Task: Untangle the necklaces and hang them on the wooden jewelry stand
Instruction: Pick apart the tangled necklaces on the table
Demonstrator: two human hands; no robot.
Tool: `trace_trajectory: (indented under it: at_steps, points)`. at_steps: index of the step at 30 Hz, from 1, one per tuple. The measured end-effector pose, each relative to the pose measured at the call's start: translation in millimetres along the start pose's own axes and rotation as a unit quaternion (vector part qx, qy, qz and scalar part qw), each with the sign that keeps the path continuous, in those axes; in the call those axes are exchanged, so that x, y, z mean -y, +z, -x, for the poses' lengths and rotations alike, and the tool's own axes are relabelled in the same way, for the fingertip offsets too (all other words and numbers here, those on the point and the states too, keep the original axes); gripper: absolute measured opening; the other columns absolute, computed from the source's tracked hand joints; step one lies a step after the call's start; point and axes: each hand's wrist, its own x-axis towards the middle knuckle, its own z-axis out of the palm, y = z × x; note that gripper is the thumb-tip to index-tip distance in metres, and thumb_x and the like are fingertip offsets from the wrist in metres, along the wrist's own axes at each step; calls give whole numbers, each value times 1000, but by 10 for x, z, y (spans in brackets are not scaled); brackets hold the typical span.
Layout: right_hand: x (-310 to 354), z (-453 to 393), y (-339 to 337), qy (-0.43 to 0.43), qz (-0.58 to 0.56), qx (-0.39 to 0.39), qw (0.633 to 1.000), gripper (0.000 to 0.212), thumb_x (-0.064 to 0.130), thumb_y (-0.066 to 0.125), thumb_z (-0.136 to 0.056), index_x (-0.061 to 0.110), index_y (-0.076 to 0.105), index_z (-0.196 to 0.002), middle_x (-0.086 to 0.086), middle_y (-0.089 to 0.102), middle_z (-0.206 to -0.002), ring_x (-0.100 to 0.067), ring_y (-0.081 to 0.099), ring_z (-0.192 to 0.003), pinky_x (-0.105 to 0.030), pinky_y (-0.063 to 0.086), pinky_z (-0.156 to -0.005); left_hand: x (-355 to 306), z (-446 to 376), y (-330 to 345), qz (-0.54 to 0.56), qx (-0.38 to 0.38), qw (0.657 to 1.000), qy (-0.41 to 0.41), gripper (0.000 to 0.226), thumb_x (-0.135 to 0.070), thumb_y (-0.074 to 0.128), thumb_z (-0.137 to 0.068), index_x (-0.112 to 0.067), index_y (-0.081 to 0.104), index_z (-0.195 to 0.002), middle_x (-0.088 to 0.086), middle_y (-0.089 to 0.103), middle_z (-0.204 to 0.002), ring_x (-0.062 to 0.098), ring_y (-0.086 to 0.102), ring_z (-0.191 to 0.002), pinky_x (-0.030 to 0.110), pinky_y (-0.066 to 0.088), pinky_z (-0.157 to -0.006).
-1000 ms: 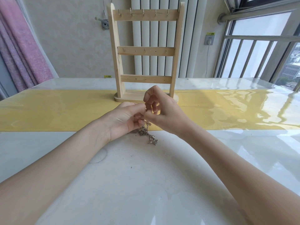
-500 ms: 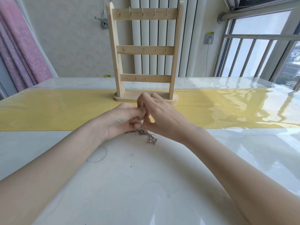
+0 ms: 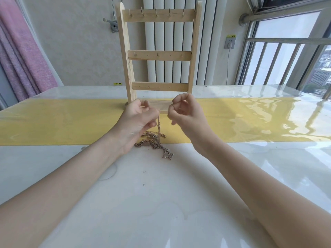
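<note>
Two hands are raised apart: the left hand (image 3: 138,119) pinches a chain rising from the tangled necklaces (image 3: 155,143) lying below it; the right hand (image 3: 186,113) is curled, its hold unclear. The wooden jewelry stand (image 3: 158,56) stands just beyond both.

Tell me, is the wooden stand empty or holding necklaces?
Empty: the wooden stand has bare hooks; the necklaces lie tangled on the table.

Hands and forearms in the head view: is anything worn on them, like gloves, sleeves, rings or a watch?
Nothing is worn. The left hand and right hand are bare, with no gloves or visible rings. Both forearms are uncovered down to the frame edge, with no sleeves, watch or bracelet.
</note>
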Motion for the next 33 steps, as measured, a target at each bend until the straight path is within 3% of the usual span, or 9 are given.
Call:
trace_trajectory:
  at_steps: [5,9,13,23,29,31,33]
  points:
    - [52,-55,-80,-18,-11,29,999,26,-3,62,-86,15,47,-97,5,59,-75,-13,47,-69,-22,40,-64,1,-29,-61,6,-20,999,-35,30,7,57,-79,-17,39,-78,4,45,-73,5,37,-47,15,39,-45]
    - [33,-42,-28,-63,85,81,991,31,-1,67,-84,16,46,-99,7,62,-76,-8,47,-68,-16,38,-68,20,-48,-82,-16,-10,998,-57,27,-5,58,-60,-16,40,-77,5,44,-74,9,40,-53,18,39,-44]
    - [7,-46,-11,-89,150,97,980,34,-2,68,-82,19,45,-96,6,61,-77,-7,46,-68,-13,38,-61,28,-28,-67,-47,-5,998,-48,27,-9,58,-59,-17,38,-77,-2,42,-62,6,39,-49,17,39,-44]
    - [-99,-9,20,-214,307,126,919,32,-1,60,-72,4,46,-101,9,49,-76,-7,42,-74,-12,34,-63,41,1,-45,-112,20,991,-75,33,-10,55,-56,-18,35,-81,-9,43,-47,8,35,-44,16,37,-46]
    - [-90,11,30,-262,351,131,889,31,0,54,-71,0,48,-101,4,51,-80,-26,44,-79,-27,35,-62,68,-4,-61,-120,20,988,-96,33,-12,60,-57,-14,41,-84,0,46,-58,7,38,-44,17,39,-47]
    - [-89,18,39,-268,371,138,878,31,-1,56,-72,0,48,-102,0,54,-81,-28,44,-81,-33,37,-64,77,-8,-84,-141,26,984,-103,35,-9,69,-66,-12,44,-91,1,46,-63,6,40,-45,17,39,-49]
    - [-97,26,47,-284,403,145,858,31,-2,58,-72,-1,49,-101,-6,58,-82,-28,43,-82,-36,36,-64,81,-3,-96,-168,36,979,-106,26,-6,65,-82,-10,45,-98,-3,45,-59,5,41,-46,16,39,-51]
